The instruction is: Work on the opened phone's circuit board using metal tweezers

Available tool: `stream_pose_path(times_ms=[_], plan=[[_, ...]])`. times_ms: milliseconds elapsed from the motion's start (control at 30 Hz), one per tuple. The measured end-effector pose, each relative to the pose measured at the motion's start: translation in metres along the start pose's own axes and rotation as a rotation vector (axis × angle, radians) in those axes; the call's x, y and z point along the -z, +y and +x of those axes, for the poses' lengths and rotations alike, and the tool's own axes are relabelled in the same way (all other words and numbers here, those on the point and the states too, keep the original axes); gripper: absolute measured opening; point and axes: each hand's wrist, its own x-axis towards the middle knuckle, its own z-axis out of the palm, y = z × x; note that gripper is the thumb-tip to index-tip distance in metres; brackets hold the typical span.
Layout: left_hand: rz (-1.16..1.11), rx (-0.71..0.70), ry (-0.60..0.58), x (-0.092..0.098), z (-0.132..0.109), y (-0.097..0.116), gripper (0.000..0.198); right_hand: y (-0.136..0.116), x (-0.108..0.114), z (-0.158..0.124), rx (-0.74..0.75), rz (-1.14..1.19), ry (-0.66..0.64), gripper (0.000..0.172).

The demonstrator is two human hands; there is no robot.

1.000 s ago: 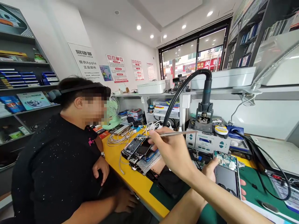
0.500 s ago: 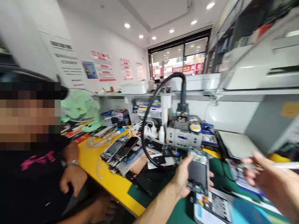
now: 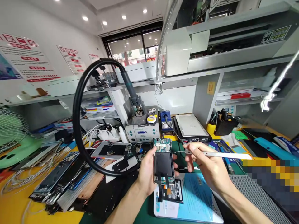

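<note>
In front of the station (image 3: 142, 132), my left hand (image 3: 146, 172) grips the phone (image 3: 163, 163), back already off, board bare. My right hand (image 3: 210, 168) pinches tweezers (image 3: 224, 154) there too, tips not yet touching it.

So the left hand (image 3: 146, 169) gripped an opened-up smartphone with a black battery and green circuit board (image 3: 163, 161), upright over a light-blue printed sheet (image 3: 198, 199). The right hand (image 3: 207, 166) pinched slim silver metal tweezers (image 3: 219, 154) just beside it. A grey hot-air rework station (image 3: 142, 133) sat behind.
</note>
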Motion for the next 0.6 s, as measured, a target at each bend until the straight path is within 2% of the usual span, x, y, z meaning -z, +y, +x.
stream_pose_path(times_ms=[233, 433, 600], plan=[[-0.06, -0.047, -0.053, 0.001, -0.001, -0.018, 0.065, 0.001, -0.009, -0.007, -0.079, -0.044, -0.075, 0.03], [-0.098, -0.079, -0.027, 0.0, -0.013, -0.033, 0.054, 0.005, -0.022, -0.022, -0.038, -0.016, -0.003, 0.018], [-0.027, -0.144, 0.047, -0.001, -0.021, -0.034, 0.049, 0.007, -0.024, -0.024, -0.046, 0.043, 0.036, 0.022]])
